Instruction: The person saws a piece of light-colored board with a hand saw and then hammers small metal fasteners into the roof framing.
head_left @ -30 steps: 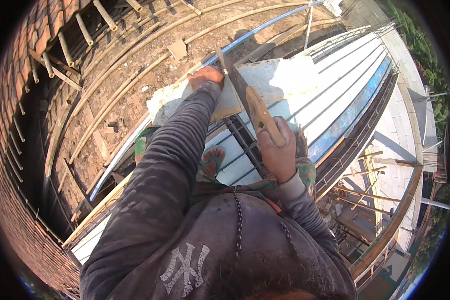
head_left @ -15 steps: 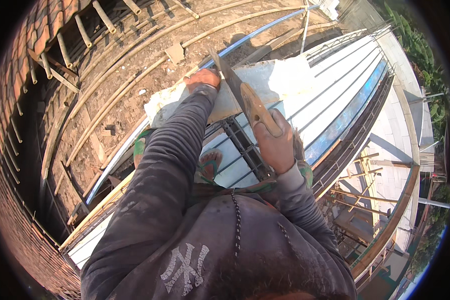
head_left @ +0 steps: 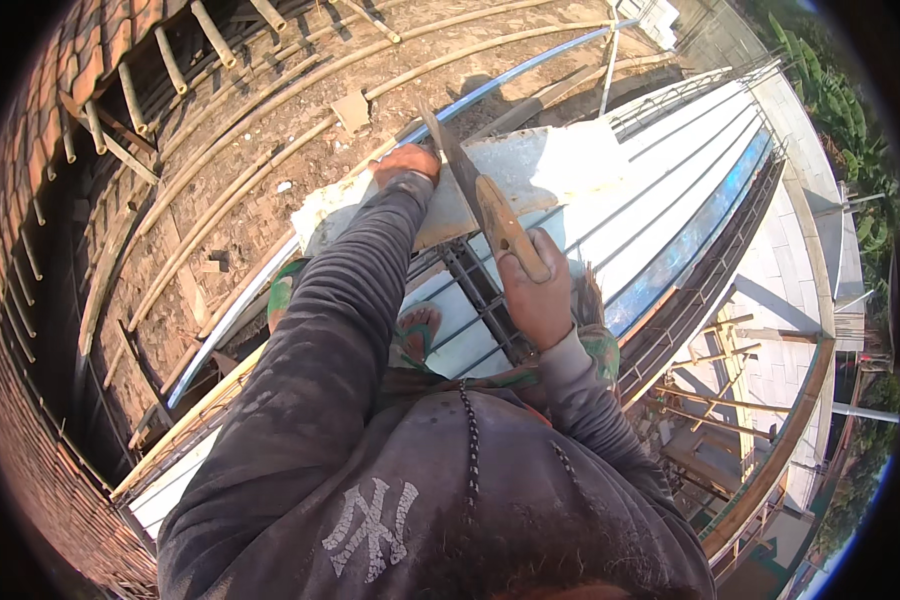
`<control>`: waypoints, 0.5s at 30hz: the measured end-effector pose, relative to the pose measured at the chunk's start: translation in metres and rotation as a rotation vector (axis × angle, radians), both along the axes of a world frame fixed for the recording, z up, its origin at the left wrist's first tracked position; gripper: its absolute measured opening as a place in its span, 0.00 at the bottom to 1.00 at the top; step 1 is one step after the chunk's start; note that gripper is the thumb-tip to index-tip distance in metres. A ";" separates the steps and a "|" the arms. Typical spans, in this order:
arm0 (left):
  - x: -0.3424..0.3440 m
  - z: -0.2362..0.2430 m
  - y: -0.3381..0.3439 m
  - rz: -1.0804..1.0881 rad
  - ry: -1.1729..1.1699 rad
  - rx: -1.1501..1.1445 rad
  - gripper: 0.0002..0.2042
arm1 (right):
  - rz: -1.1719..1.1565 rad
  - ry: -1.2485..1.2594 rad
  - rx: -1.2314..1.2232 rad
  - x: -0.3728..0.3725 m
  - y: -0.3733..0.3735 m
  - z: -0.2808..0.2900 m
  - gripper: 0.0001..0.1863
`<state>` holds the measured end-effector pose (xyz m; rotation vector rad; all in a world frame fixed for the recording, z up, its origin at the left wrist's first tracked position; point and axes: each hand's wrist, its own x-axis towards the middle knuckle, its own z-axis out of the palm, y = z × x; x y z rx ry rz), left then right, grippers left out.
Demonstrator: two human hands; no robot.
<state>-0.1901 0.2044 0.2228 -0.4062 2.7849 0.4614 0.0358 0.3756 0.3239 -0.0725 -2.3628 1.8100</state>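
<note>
My right hand (head_left: 538, 297) is closed round the wooden handle of a handsaw (head_left: 498, 218). The dark saw blade slants away to the upper left, lying across a pale, worn board (head_left: 515, 165). Where blade and board meet, the depth of any cut is too small to make out. Just left of the blade my left hand (head_left: 406, 163) grips the board at its far edge, with its fingertips hidden. The board spans my legs, and a foot in a sandal (head_left: 419, 327) shows below it.
White panels with dark steel bars (head_left: 660, 150) lie beneath and to the right, beside a rebar cage (head_left: 705, 275). Bamboo poles (head_left: 260, 110) and a blue-edged strip (head_left: 530, 66) run over bare earth at the far left. A tiled roof (head_left: 65, 95) borders the left.
My right hand and the saw have drawn back slightly toward me along the blade's line. The left hand keeps its place on the board.
</note>
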 end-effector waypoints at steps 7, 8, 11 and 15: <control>-0.012 -0.044 -0.026 -0.014 0.016 0.010 0.24 | 0.001 -0.167 0.057 0.094 0.021 0.040 0.04; -0.015 -0.049 -0.026 0.008 0.030 -0.022 0.24 | -0.007 -0.155 0.083 0.110 0.025 0.044 0.04; -0.012 -0.030 -0.014 -0.046 -0.037 -0.052 0.24 | -0.004 -0.071 0.197 0.101 0.020 0.049 0.04; -0.016 -0.023 -0.015 -0.012 -0.026 -0.046 0.24 | 0.013 0.017 0.065 0.020 -0.005 0.012 0.05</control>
